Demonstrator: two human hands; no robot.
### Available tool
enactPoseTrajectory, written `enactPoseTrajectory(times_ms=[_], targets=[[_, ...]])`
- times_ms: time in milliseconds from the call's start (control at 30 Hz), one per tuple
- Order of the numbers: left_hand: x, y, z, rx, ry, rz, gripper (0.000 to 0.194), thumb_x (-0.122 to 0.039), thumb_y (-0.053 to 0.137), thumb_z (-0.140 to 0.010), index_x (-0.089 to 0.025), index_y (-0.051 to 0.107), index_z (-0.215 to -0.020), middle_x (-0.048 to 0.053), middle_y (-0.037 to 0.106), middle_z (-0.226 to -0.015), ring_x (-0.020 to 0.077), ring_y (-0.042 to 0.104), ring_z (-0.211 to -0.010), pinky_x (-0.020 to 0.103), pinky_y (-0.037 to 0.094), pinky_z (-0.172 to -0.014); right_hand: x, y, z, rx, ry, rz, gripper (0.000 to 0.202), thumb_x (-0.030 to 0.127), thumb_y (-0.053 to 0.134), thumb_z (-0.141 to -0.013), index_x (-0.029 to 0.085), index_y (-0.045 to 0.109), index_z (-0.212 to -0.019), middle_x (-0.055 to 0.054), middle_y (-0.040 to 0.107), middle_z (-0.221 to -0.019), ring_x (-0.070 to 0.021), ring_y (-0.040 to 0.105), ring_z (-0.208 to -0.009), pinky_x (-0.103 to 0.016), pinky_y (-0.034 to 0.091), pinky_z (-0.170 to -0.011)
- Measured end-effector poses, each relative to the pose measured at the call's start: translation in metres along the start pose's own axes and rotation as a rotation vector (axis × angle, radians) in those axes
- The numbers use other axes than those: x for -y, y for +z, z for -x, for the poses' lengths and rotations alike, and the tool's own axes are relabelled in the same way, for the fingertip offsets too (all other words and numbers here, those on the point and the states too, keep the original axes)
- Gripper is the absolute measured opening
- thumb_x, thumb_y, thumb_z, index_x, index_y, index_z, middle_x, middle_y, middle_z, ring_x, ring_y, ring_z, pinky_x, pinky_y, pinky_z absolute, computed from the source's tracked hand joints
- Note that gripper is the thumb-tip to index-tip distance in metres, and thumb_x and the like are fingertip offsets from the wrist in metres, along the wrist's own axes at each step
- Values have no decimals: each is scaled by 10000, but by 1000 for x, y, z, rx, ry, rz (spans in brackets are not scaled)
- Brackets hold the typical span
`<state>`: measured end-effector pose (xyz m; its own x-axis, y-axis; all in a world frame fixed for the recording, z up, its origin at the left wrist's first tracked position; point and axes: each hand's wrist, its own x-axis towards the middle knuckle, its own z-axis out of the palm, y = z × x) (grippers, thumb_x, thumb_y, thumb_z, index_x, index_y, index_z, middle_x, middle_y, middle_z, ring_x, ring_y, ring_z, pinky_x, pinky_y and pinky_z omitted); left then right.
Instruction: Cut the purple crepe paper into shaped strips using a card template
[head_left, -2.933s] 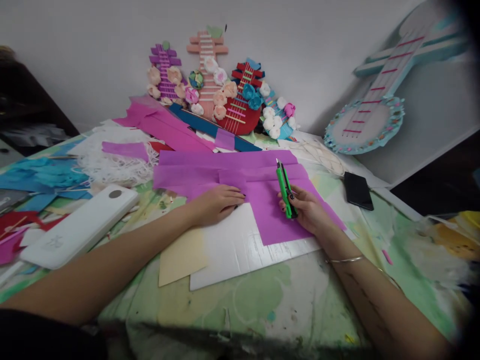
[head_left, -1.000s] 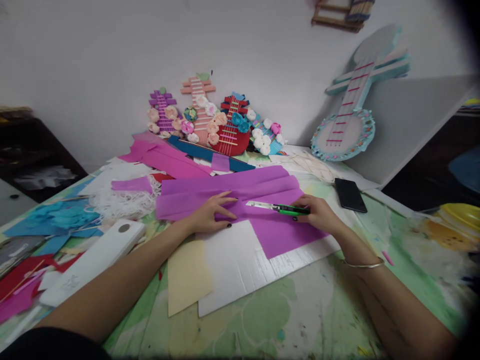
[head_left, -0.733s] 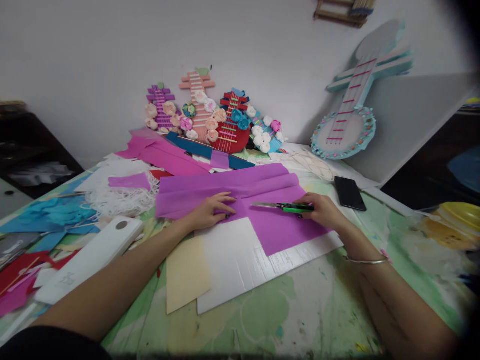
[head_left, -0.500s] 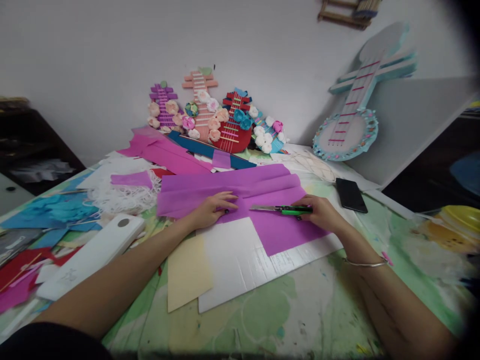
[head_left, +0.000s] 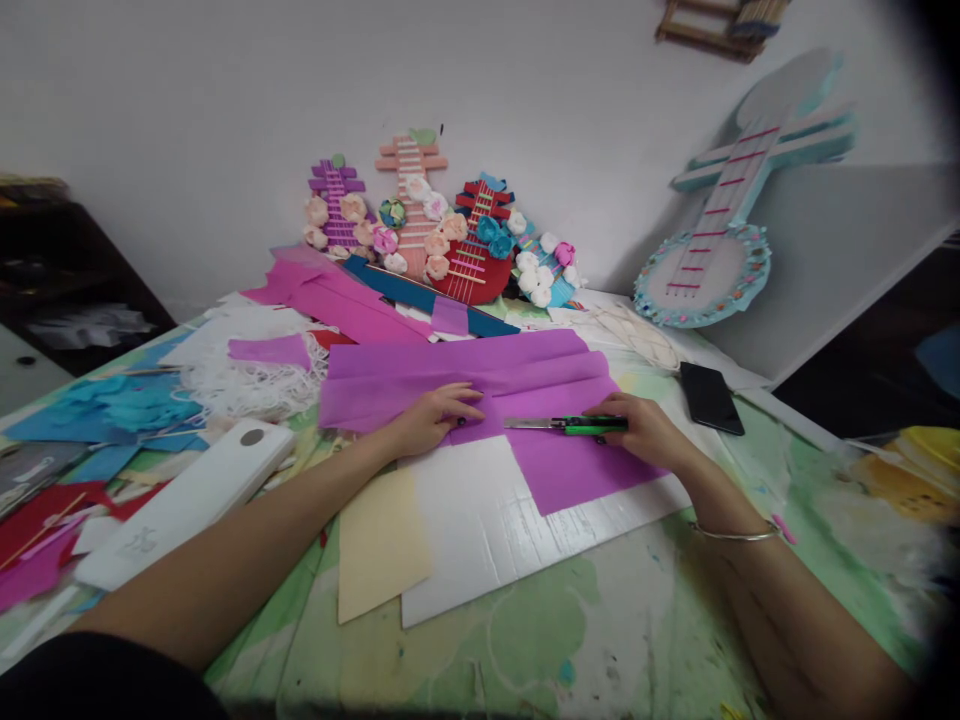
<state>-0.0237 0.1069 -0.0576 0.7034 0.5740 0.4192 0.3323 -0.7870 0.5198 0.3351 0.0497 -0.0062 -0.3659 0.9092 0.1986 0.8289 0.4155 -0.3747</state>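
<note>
A sheet of purple crepe paper (head_left: 574, 468) lies partly folded over a white board (head_left: 480, 525). My left hand (head_left: 437, 418) rests on the paper, its fingers stretched out and pointing right. My right hand (head_left: 643, 428) is closed around a green and black utility knife (head_left: 574, 425). The knife's blade (head_left: 526, 424) points left across the paper, its tip close to the fingers of my left hand. I cannot tell whether the blade presses on the paper. A cream sheet (head_left: 381, 550) overlaps the board's left part.
Decorated lute-shaped crafts (head_left: 480, 260) lean on the wall behind. A black phone (head_left: 711, 398) lies at right, near a yellow-lidded tub (head_left: 926, 465). At left are a long white device (head_left: 187, 505), white paper shreds (head_left: 247, 390), and blue crepe paper (head_left: 135, 403).
The view has shifted slightly, so everything appears a little further right. The knife's tip sits slightly lower on the paper; both hands otherwise keep their places.
</note>
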Motion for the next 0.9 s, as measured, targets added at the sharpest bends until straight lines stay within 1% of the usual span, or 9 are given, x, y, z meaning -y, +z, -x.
enactPoseTrajectory(times_ms=[133,267,367,567,667,900], targets=[[1,1,-1,11,-9,-25,452,0,430,-848,-247,697,-1117,84,567,-1330,237,432,-1312,500,365,-1061,2,0,-5,27,-23,-9,476,17,568,-634,253,726,-1017,-37,681,-958,-218,624,-882,-331,474,-803],[-1,2,-2,57,0,-62,583,75,393,-807,-297,672,-1159,61,536,-1369,238,390,-1339,525,325,-1073,4,1,-9,61,-45,-16,481,18,565,-636,247,721,-1028,-36,671,-946,-212,618,-872,-325,469,-793],[-1,3,-3,80,-4,-88,623,93,400,-793,-327,657,-1175,55,511,-1394,257,368,-1349,549,310,-1069,6,2,-11,75,-62,-26,494,16,557,-641,252,716,-1044,-38,667,-961,-213,618,-881,-326,471,-797],[0,4,-4,92,-9,-105,600,68,422,-822,-352,640,-1192,35,492,-1412,255,370,-1346,545,305,-1075,10,6,-15,67,-84,-5,490,26,539,-669,266,711,-1060,-44,663,-978,-223,617,-899,-340,474,-810],[1,3,-4,87,-12,-99,570,51,402,-847,-328,637,-1203,44,503,-1400,244,392,-1332,532,314,-1074,12,8,-16,51,-80,4,469,31,529,-688,258,714,-1054,-53,660,-982,-229,613,-913,-356,470,-830],[0,1,-5,86,-23,-75,502,12,373,-887,-280,658,-1179,57,523,-1380,231,408,-1322,503,327,-1072,9,12,-17,73,-108,-12,481,20,500,-685,240,713,-1055,-63,646,-993,-235,608,-918,-356,475,-822]])
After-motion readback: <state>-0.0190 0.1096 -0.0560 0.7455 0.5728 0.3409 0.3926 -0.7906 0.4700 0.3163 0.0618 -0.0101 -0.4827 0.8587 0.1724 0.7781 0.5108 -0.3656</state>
